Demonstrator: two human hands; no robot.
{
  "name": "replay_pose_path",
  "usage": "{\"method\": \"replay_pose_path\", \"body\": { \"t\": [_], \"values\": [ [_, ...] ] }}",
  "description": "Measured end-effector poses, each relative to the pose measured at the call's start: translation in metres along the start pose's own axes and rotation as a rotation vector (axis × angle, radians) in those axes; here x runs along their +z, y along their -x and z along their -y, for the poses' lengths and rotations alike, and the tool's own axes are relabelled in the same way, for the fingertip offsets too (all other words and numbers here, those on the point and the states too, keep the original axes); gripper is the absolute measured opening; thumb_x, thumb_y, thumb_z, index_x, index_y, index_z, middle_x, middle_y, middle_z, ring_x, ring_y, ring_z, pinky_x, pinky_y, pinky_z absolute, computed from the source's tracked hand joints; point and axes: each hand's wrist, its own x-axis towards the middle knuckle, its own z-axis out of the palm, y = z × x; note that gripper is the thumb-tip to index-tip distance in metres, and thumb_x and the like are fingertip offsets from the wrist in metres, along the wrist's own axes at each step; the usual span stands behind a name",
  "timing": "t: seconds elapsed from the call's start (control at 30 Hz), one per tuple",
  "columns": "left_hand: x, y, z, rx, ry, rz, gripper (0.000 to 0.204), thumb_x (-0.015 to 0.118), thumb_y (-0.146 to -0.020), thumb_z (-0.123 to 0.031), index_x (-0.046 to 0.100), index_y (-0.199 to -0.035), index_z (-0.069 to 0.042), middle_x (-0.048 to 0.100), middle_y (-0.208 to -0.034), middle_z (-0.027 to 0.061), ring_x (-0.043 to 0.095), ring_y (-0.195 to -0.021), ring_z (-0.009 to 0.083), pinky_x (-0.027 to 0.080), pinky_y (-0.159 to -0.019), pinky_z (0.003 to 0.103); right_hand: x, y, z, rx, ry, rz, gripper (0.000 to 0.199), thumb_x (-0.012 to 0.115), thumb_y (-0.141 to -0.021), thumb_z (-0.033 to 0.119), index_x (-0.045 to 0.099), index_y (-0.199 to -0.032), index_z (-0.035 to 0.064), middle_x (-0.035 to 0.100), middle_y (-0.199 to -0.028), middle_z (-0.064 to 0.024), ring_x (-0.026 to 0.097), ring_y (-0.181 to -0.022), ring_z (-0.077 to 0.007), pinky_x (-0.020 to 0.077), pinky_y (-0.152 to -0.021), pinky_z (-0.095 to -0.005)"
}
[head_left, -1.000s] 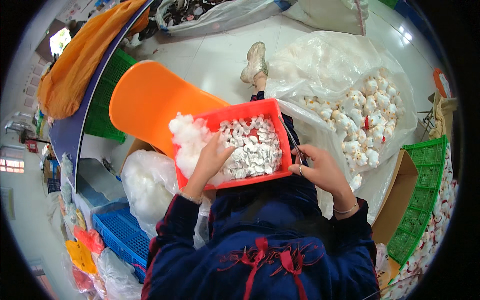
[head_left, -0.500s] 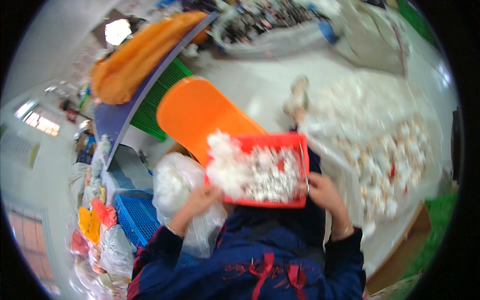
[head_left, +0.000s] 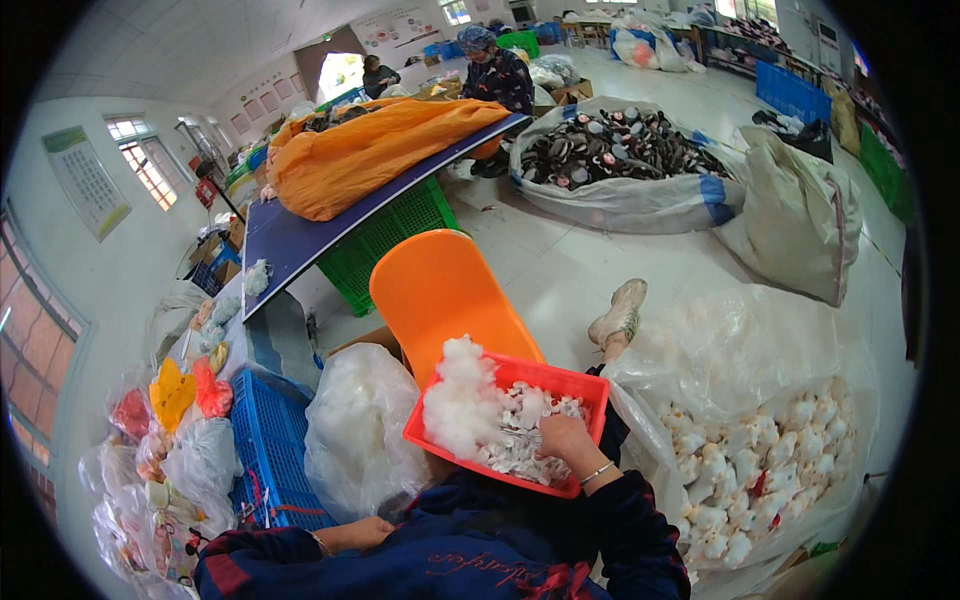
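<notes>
A red tray (head_left: 590, 395) rests on my lap, tilted. Fluffy white stuffing (head_left: 462, 400) fills its left part, and small white and grey pieces (head_left: 525, 462) lie beside it. My right hand (head_left: 567, 440) reaches in over the tray's right side, its fingers closed around slim metal forceps (head_left: 520, 433) whose tips point left into the pieces. Low at my left side, my left hand (head_left: 365, 533) is off the tray near the clear bag of stuffing (head_left: 365, 425), its fingers curled in. What it holds, if anything, is hidden.
An orange chair (head_left: 440, 295) stands just beyond the tray. To the right is an open clear sack of small white stuffed pieces (head_left: 745, 465). Blue crates (head_left: 275, 450) and bags are at left. Farther off are a purple table (head_left: 290, 235), a sack of dark pieces (head_left: 620, 155) and two people.
My left hand has left the tray's left edge and dropped to my side. My right hand has moved from the right rim into the tray with the forceps. The view has tilted up.
</notes>
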Motion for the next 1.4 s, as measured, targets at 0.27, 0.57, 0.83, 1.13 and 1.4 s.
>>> {"method": "replay_pose_path", "body": {
  "t": [0.27, 0.57, 0.83, 1.13, 1.4],
  "values": [
    [0.043, -0.05, -0.1, 0.443, 0.256, -0.382, 0.029, 0.053, -0.103, -0.024, 0.07, -0.114, -0.003, 0.073, -0.1, 0.0037, 0.063, -0.093, 0.0127, 0.052, -0.085, 0.031, 0.018, -0.028, -0.028, -0.031, 0.143, 0.127, 0.054, 0.084, -0.07, 0.048, 0.076, -0.1, 0.0041, 0.075, -0.107, -0.0154, 0.071, -0.102, -0.0316, 0.057, -0.084, -0.0425],
    [0.046, -0.079, -0.089, 0.798, 0.119, -0.435, 0.032, 0.055, -0.097, -0.006, 0.066, -0.126, -0.004, 0.071, -0.117, 0.0072, 0.063, -0.107, 0.02, 0.049, -0.095, 0.034, 0.01, -0.018, -0.021, -0.053, 0.081, 0.076, 0.047, 0.075, -0.081, 0.046, 0.076, -0.1, 0.0028, 0.074, -0.105, -0.0178, 0.071, -0.1, -0.0354, 0.0563, -0.086, -0.0451],
    [0.03, -0.103, -0.09, 0.841, -0.011, -0.449, 0.031, 0.056, -0.095, -0.008, 0.067, -0.125, -0.004, 0.07, -0.116, 0.0086, 0.063, -0.107, 0.0213, 0.049, -0.095, 0.035, 0.007, -0.009, 0.006, -0.089, 0.083, 0.051, 0.032, 0.067, -0.084, 0.028, 0.075, -0.1, 0.002, 0.074, -0.104, -0.0197, 0.071, -0.098, -0.0363, 0.0567, -0.085, -0.0474],
    [0.01, -0.139, -0.085, 0.994, -0.25, -0.458, 0.031, 0.058, -0.094, -0.01, 0.067, -0.123, -0.004, 0.07, -0.115, 0.0101, 0.063, -0.106, 0.0227, 0.049, -0.094, 0.036, 0.024, -0.015, 0.02, -0.058, 0.039, -0.019, 0.037, 0.065, -0.084, 0.034, 0.075, -0.095, 0.0009, 0.073, -0.097, -0.022, 0.07, -0.092, -0.0391, 0.0554, -0.082, -0.0489],
    [0.021, -0.171, -0.104, 1.276, -0.722, -0.499, 0.031, 0.059, -0.093, -0.011, 0.067, -0.122, -0.005, 0.069, -0.114, 0.0114, 0.063, -0.106, 0.024, 0.049, -0.094, 0.037, 0.033, 0.017, 0.027, 0.038, -0.096, -0.067, 0.03, 0.07, -0.083, 0.033, 0.072, -0.087, 0.0035, 0.072, -0.087, -0.02, 0.069, -0.085, -0.0377, 0.0544, -0.078, -0.0459]
  ]
}}
